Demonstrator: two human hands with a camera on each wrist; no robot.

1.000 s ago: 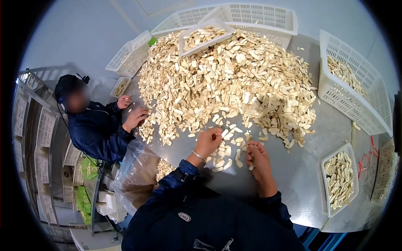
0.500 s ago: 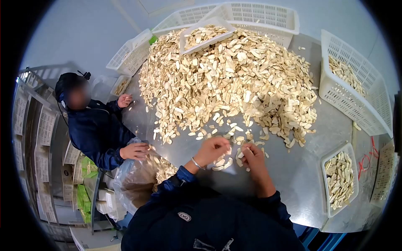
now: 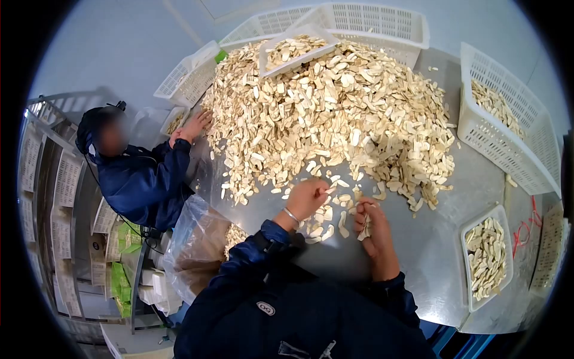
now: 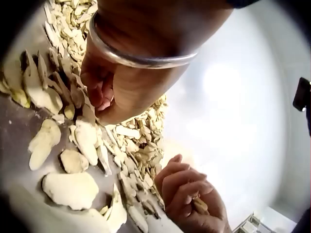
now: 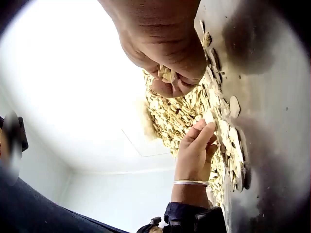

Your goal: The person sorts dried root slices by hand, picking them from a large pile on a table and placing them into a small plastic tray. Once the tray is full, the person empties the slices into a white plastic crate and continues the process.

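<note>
My left hand (image 3: 308,197), with a metal bangle at the wrist, is over the near edge of the loose pale slices. Between its thumb and fingertips it pinches a pale slice (image 5: 209,118), seen in the right wrist view. To its right, my right hand (image 3: 375,232) curls around several dried slices (image 3: 366,228) held against the palm. Their ends also show between the fingers in the right wrist view. On the metal table below the hands lie scattered slices (image 4: 70,190), some broad and flat, others long and narrow. Beyond them rises a large heap of slices (image 3: 323,119).
A white tray of slices (image 3: 502,212) stands at right, near a tall slotted basket (image 3: 508,158). Another tray (image 3: 299,61) rests on the heap, with baskets behind. At left, another person (image 3: 140,185) works at the heap beside a clear plastic bag (image 3: 194,251).
My left hand came nearer me, then went back toward the heap. My right hand shifted left and back, now showing more slices in its palm. The other person's hand moved from the bag to the heap.
</note>
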